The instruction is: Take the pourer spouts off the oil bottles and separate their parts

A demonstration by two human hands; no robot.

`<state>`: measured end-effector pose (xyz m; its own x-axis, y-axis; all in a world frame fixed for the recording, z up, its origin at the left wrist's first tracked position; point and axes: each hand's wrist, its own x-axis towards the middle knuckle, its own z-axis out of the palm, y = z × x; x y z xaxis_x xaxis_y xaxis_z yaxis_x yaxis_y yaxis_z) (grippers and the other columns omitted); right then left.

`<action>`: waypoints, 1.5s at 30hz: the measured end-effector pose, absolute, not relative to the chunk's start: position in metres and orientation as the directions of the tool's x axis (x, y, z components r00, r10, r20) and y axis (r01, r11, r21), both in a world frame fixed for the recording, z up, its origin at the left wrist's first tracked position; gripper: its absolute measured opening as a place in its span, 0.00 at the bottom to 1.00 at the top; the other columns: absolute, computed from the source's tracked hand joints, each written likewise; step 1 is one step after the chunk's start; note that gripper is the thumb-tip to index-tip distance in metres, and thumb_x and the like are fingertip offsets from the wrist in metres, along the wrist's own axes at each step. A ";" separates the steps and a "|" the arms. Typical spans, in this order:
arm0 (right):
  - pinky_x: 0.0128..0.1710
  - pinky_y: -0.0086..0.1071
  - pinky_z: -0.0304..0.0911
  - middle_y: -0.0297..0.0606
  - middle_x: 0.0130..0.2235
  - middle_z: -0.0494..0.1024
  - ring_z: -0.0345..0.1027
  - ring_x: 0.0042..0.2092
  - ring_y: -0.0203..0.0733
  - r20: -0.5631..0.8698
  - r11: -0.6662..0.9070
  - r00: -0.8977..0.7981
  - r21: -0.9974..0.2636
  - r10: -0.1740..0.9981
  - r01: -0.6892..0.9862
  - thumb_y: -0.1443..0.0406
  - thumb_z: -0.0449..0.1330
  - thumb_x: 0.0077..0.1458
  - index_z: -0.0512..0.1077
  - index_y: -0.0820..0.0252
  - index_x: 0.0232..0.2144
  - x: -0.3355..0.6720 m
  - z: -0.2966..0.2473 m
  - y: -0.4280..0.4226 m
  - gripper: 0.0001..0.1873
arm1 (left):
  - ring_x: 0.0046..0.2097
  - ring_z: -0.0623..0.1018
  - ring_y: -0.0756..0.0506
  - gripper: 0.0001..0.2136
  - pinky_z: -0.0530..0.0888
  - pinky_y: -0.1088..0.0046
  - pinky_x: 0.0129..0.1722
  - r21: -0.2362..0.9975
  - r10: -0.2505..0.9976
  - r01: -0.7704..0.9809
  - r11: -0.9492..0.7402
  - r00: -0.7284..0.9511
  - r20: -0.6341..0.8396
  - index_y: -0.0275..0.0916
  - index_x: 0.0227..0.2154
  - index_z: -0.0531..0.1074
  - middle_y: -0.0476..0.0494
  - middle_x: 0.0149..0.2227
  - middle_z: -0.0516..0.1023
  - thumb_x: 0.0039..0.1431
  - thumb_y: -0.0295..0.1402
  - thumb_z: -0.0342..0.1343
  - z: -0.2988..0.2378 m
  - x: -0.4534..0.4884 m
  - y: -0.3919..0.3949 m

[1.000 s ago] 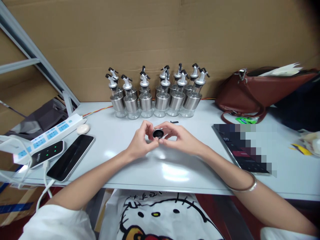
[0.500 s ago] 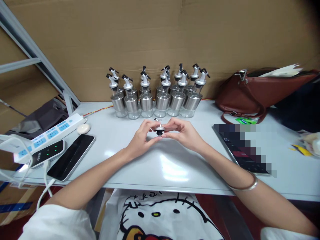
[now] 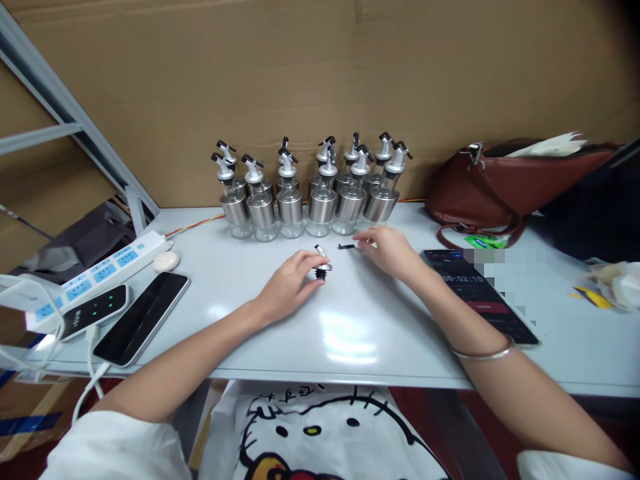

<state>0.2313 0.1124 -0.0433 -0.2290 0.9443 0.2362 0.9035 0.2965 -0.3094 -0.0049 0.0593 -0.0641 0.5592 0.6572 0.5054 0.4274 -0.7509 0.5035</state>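
Pinching probably light, stiff pourer, best gripped at collar, in left hand, held right hand slightly parted beside black lever at pourer's two o'clock.

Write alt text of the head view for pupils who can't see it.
A left hand holds a silver, black-based pour spout over a pale table; the right hand is beside a small black lever-like piece. Behind stand two rows of steel-banded glass bottles topped with spouts.

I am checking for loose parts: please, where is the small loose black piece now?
In the head view, the black piece lies on the table, in front of the bottles, just left of the right hand.
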 end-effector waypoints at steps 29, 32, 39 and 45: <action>0.37 0.36 0.66 0.40 0.32 0.81 0.72 0.33 0.42 0.276 0.357 -0.260 -0.867 0.925 0.348 0.59 0.63 0.45 0.77 0.62 0.30 0.193 -0.032 0.084 0.12 | 0.44 0.69 0.43 0.13 0.68 0.63 0.46 0.404 0.662 0.524 -0.750 0.603 0.446 0.40 0.48 0.68 0.41 0.42 0.69 0.61 0.31 0.52 -0.065 -0.004 0.061; 0.35 0.35 0.65 0.40 0.31 0.81 0.72 0.31 0.41 0.289 0.360 -0.241 -0.866 0.926 0.346 0.59 0.63 0.45 0.77 0.62 0.30 0.194 -0.035 0.086 0.13 | 0.44 0.69 0.43 0.13 0.68 0.63 0.46 0.401 0.652 0.514 -0.758 0.602 0.460 0.39 0.48 0.69 0.41 0.41 0.69 0.61 0.31 0.52 -0.065 -0.004 0.061; 0.33 0.34 0.65 0.38 0.29 0.80 0.71 0.29 0.40 0.303 0.364 -0.222 -0.872 0.927 0.329 0.59 0.64 0.44 0.76 0.62 0.28 0.193 -0.036 0.086 0.11 | 0.43 0.69 0.44 0.14 0.68 0.65 0.45 0.375 0.650 0.532 -0.759 0.586 0.484 0.41 0.49 0.68 0.43 0.40 0.68 0.60 0.31 0.53 -0.064 -0.004 0.061; 0.33 0.35 0.65 0.38 0.28 0.79 0.71 0.30 0.39 0.285 0.348 -0.228 -0.882 0.931 0.319 0.59 0.64 0.43 0.75 0.62 0.26 0.191 -0.034 0.085 0.11 | 0.43 0.68 0.43 0.15 0.67 0.63 0.45 0.329 0.658 0.584 -0.742 0.541 0.523 0.43 0.50 0.68 0.43 0.40 0.69 0.61 0.34 0.52 -0.066 -0.003 0.061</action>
<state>0.1909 0.0848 -0.0341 -0.2275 0.9310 0.2853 0.3189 0.3481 -0.8816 -0.0030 0.0610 -0.0657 0.5414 0.6581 0.5233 0.5844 -0.7420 0.3285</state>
